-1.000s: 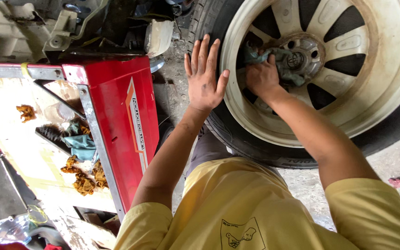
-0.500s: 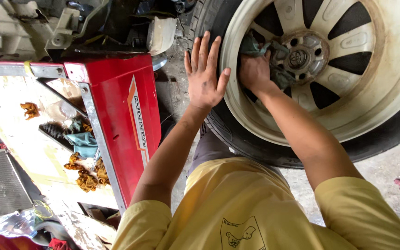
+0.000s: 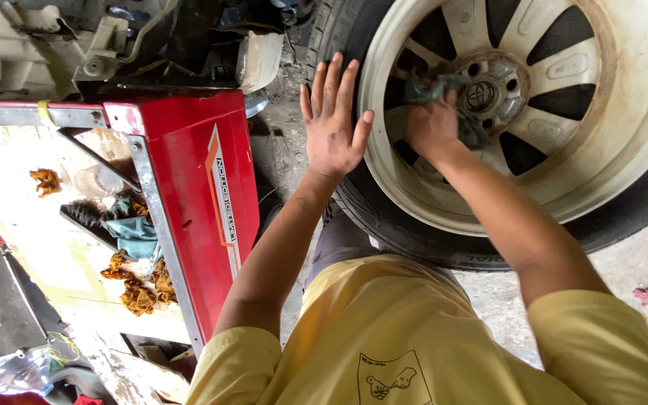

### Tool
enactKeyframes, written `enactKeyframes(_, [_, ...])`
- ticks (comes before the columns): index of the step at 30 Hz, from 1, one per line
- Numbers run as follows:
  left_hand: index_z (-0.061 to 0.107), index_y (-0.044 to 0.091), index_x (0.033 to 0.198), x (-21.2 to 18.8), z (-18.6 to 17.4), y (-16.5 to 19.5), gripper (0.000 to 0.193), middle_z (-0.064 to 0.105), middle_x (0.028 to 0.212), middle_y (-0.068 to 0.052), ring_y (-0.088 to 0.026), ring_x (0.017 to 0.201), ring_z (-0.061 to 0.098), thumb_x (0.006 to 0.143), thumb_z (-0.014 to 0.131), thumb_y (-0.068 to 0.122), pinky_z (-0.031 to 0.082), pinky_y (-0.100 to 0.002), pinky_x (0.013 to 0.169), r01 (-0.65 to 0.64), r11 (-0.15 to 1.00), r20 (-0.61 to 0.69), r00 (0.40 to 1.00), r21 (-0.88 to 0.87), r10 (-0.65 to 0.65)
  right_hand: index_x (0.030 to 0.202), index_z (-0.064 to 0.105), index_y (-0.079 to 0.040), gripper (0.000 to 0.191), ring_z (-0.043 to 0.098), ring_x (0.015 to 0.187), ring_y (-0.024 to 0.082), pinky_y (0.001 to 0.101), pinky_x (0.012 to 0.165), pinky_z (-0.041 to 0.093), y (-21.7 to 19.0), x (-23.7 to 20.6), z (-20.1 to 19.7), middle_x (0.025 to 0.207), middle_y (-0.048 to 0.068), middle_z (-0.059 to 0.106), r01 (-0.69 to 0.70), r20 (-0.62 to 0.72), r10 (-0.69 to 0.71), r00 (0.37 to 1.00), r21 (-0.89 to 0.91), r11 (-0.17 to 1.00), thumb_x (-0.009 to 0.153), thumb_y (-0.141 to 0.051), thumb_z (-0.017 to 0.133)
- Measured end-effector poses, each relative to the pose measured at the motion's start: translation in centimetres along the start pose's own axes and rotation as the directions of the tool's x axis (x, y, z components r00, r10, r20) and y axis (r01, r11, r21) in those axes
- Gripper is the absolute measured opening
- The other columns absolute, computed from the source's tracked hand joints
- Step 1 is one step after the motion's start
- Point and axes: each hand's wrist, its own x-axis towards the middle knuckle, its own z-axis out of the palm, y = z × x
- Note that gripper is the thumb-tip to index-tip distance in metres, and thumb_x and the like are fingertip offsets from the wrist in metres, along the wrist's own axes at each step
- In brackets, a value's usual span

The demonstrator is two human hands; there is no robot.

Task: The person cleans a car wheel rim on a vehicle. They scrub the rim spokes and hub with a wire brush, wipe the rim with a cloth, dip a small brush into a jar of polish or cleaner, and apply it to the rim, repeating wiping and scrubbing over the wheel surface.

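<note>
the right hand (image 3: 433, 127) has moved along the hub of the cream alloy wheel (image 3: 624, 112): a second ago it worked at the lower left of the hub, and now it sits up against the left side of the centre cap (image 3: 481, 94), its grip closed on a dark green rag (image 3: 433, 86) pressed to the metal. this reads as wiping that is working its way round the hub, with the spokes yet to be covered. the left hand (image 3: 333, 124) has stayed put, fingers spread and holding nothing, flat on the tyre (image 3: 384, 217) at the rim's left edge.

to the left stands a red tool cart (image 3: 196, 202); its side panel bears a slanted orange and white stripe label with white lettering running lengthwise. on its pale shelf lie orange-brown rags (image 3: 140, 289) and a teal cloth (image 3: 135, 232). the person's yellow shirt (image 3: 384, 330) carries a small black-outlined square print at the lower front.
</note>
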Motion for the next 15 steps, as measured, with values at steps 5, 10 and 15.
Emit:
enactKeyframes(5, [0.035,0.014,0.164,0.1,0.2,0.1,0.069,0.029,0.172,-0.012,-0.035,0.164,0.02,0.106,0.044,0.053,0.006,-0.059,0.134,0.014,1.0,0.01,1.0,0.004,-0.014,0.144,0.057,-0.007,0.049,0.054,0.13,0.041,0.0636,0.114,0.026,-3.1,1.6,-1.4,0.136,0.023,0.062,-0.083,0.12,0.047,0.992,0.314,0.946,0.097,-0.021,0.053])
enactKeyframes(10, [0.035,0.014,0.164,0.2,0.0,0.1,0.071,0.028,0.173,-0.012,-0.035,0.164,0.02,0.106,0.045,0.053,0.006,-0.059,0.134,0.0,1.0,0.001,1.0,-0.017,0.0,0.138,0.063,-0.008,0.044,0.056,0.128,0.044,0.0581,0.113,0.034,-3.3,2.1,-1.8,0.133,0.025,0.065,-0.092,0.002,0.111,0.994,0.575,0.813,0.096,-0.015,0.056])
enactKeyframes(15, [0.037,0.014,0.163,0.4,-0.3,0.1,0.071,0.029,0.172,-0.013,-0.036,0.163,0.021,0.105,0.047,0.052,0.007,-0.058,0.134,0.0,1.0,0.008,1.0,-0.021,0.0,0.134,0.065,-0.002,0.053,0.062,0.13,0.04,0.0436,0.109,0.05,-2.9,3.1,-0.4,0.133,0.023,0.069,-0.085,0.009,0.195,0.981,0.919,0.386,0.082,0.004,0.055])
